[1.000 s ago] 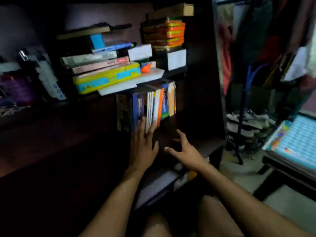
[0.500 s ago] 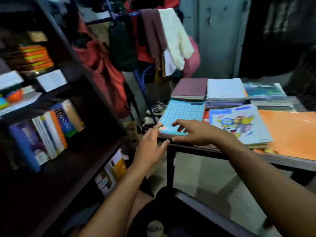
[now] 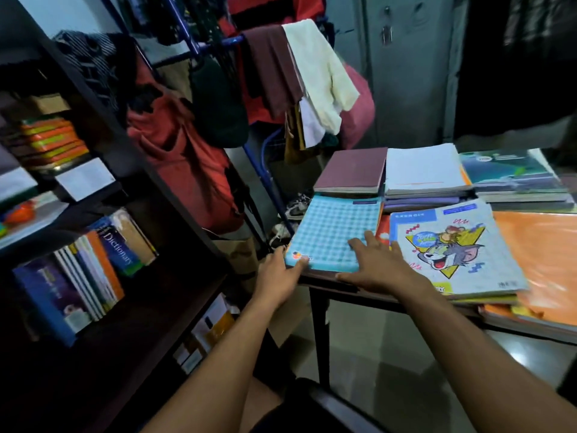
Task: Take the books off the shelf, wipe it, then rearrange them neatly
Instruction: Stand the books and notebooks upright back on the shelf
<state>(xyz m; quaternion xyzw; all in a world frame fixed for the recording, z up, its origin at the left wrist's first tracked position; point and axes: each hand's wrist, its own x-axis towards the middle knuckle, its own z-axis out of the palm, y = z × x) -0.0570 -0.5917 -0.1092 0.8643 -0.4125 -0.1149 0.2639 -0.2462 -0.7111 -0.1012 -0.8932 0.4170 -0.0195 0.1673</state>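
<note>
Head view: both hands on blue checked book point(image 3: 335, 232) at bench point(image 3: 340, 284) corner, left hand point(image 3: 278, 276) pinching its edge, right hand point(image 3: 379, 264) flat on top; shelf point(image 3: 175, 189) left of bench, books point(image 3: 84, 276) standing inside.

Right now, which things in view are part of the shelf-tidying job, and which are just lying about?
Job:
- blue checked book, under both hands
- left hand, right hand
- cartoon exercise book
- maroon book
- dictionary
- shelf

Lying about:
- hanging clothes
- shoes
</note>
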